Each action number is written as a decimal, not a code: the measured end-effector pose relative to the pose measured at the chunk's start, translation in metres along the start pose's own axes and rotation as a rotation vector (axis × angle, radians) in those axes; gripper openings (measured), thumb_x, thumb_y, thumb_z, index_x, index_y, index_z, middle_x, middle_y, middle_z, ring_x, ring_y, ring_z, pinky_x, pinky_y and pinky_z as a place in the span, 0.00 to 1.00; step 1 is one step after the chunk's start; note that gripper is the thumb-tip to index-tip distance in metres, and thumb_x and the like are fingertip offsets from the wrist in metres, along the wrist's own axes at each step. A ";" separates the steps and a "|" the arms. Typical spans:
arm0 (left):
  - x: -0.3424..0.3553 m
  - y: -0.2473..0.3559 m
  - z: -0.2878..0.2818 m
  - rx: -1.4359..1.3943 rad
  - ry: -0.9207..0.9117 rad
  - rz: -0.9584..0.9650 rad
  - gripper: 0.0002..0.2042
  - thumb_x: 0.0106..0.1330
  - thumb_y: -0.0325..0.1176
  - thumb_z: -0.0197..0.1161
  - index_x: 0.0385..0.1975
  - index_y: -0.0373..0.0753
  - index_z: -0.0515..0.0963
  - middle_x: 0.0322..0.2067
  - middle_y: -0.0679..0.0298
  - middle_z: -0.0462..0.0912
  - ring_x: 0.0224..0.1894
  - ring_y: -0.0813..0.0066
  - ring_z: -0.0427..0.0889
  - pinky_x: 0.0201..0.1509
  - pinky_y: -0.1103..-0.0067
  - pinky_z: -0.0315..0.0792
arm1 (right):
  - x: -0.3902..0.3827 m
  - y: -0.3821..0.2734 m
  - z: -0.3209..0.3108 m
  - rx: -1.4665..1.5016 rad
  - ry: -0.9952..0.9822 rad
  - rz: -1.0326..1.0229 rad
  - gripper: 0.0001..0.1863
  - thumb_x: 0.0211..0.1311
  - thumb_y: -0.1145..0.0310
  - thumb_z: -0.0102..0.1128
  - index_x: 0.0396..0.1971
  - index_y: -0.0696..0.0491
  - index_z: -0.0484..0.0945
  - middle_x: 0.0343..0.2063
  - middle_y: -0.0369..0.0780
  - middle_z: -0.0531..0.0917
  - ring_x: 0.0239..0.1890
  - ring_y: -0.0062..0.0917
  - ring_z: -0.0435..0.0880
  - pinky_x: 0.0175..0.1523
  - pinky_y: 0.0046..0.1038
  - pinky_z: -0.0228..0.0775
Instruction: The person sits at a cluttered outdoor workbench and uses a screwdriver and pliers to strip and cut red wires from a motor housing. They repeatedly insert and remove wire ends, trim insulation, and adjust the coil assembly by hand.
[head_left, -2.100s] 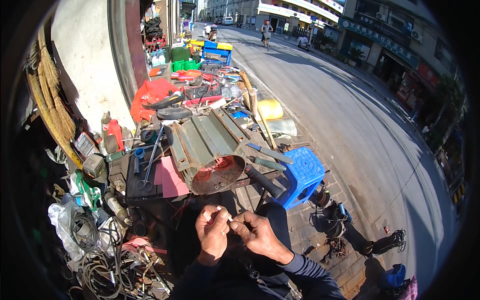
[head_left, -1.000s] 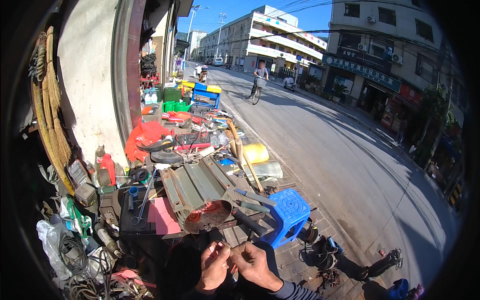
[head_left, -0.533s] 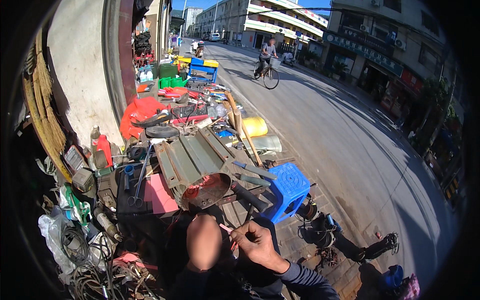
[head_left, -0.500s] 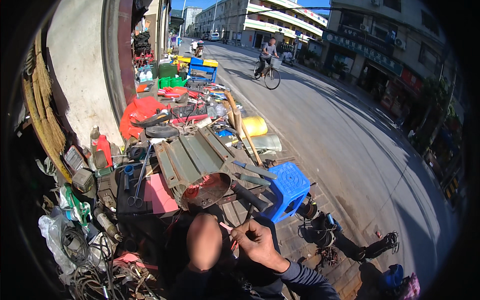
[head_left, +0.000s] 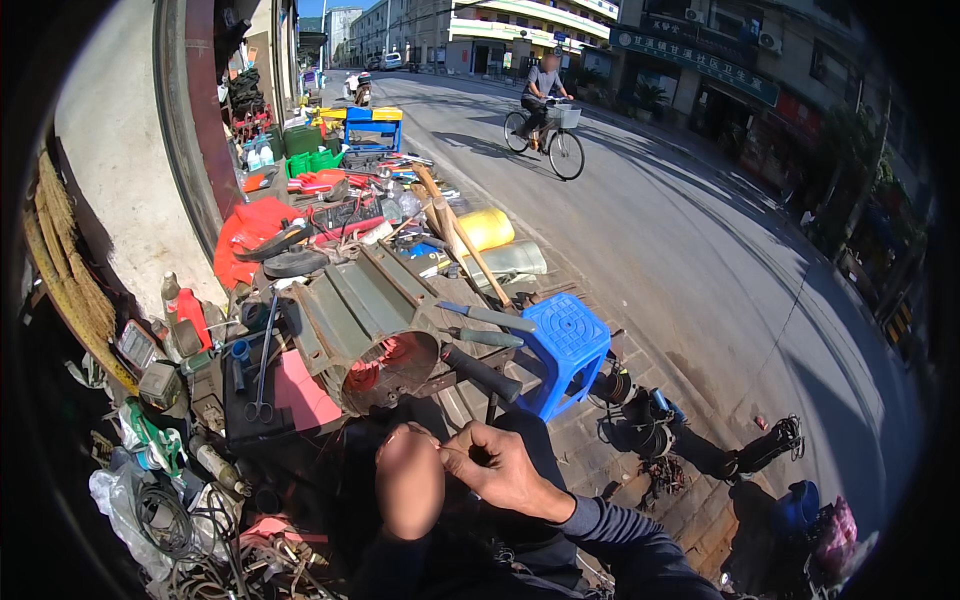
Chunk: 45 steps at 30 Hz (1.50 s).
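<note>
My right hand [head_left: 505, 470] is closed in a pinch, thumb and forefinger meeting right against the fingertips of my left hand [head_left: 410, 485]. The pink strip between them is almost wholly covered by the fingers now. A smooth blur lies over my left hand, so its fingers are hard to make out. Just beyond both hands lies a ribbed grey-green motor housing [head_left: 352, 300], its round open end facing me with red windings [head_left: 400, 352] inside. To its left, a pink sheet [head_left: 305, 392] lies beside long-handled scissors [head_left: 262, 385] on a dark surface.
A blue plastic stool [head_left: 570, 330] stands right of the housing, near a dark-handled tool [head_left: 482, 372]. Tangled wires and bags [head_left: 165, 510] fill the lower left. Tools and a yellow roll [head_left: 485, 230] spread beyond. A cyclist [head_left: 545, 110] rides on the road [head_left: 680, 260].
My right hand has moved left and up to meet my left hand, covering the pink strip that showed between them. The view has shifted, and the cyclist appears slightly further right.
</note>
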<state>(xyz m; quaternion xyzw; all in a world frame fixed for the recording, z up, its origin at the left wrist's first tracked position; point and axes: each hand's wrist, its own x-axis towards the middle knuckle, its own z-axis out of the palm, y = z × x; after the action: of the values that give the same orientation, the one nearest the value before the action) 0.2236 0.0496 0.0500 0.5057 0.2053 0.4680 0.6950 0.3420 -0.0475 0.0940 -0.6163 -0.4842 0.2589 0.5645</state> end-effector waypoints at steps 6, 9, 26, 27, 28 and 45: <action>0.014 -0.004 0.005 -0.479 -0.077 -0.179 0.07 0.77 0.34 0.64 0.39 0.38 0.78 0.31 0.73 0.79 0.21 0.92 0.63 0.25 0.89 0.58 | 0.014 0.000 -0.001 -0.058 0.134 -0.206 0.07 0.64 0.75 0.71 0.31 0.60 0.80 0.25 0.37 0.83 0.24 0.14 0.76 0.29 0.21 0.69; 0.028 -0.008 0.005 -0.513 -0.036 -0.117 0.13 0.76 0.40 0.66 0.54 0.42 0.81 0.29 0.79 0.76 0.21 0.94 0.60 0.23 0.90 0.54 | 0.037 -0.002 -0.002 -0.188 0.176 -0.221 0.05 0.64 0.76 0.71 0.34 0.59 0.81 0.26 0.38 0.82 0.23 0.15 0.74 0.27 0.22 0.67; 0.070 -0.059 -0.006 -0.186 0.095 0.023 0.23 0.83 0.37 0.53 0.73 0.38 0.66 0.62 0.65 0.77 0.56 0.82 0.74 0.60 0.83 0.70 | 0.130 0.036 0.021 -0.982 0.092 -0.796 0.14 0.55 0.70 0.73 0.38 0.56 0.78 0.28 0.43 0.74 0.30 0.40 0.80 0.32 0.40 0.73; 0.072 -0.060 -0.006 -0.181 0.090 0.035 0.23 0.83 0.38 0.52 0.73 0.39 0.66 0.60 0.67 0.77 0.52 0.84 0.75 0.55 0.84 0.72 | 0.130 0.037 0.022 -0.981 0.088 -0.803 0.14 0.55 0.70 0.73 0.38 0.56 0.78 0.28 0.43 0.74 0.30 0.40 0.80 0.32 0.40 0.73; 0.071 -0.062 -0.006 -0.187 0.080 0.027 0.23 0.83 0.38 0.52 0.74 0.40 0.66 0.59 0.68 0.78 0.48 0.85 0.75 0.50 0.85 0.72 | 0.131 0.037 0.022 -0.978 0.084 -0.808 0.14 0.54 0.70 0.73 0.37 0.56 0.78 0.28 0.43 0.74 0.30 0.40 0.80 0.32 0.40 0.73; 0.064 -0.036 -0.013 -0.385 -0.049 -0.096 0.25 0.85 0.44 0.47 0.78 0.48 0.59 0.66 0.70 0.72 0.61 0.83 0.72 0.56 0.84 0.73 | 0.129 0.034 0.036 -0.957 0.083 -0.699 0.12 0.60 0.68 0.70 0.36 0.55 0.75 0.29 0.45 0.75 0.31 0.45 0.82 0.33 0.43 0.74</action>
<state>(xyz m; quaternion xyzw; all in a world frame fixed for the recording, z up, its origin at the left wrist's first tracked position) 0.2604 0.1094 0.0249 0.3644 0.1189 0.4524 0.8052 0.3730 0.0871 0.0826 -0.6160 -0.6989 -0.2136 0.2940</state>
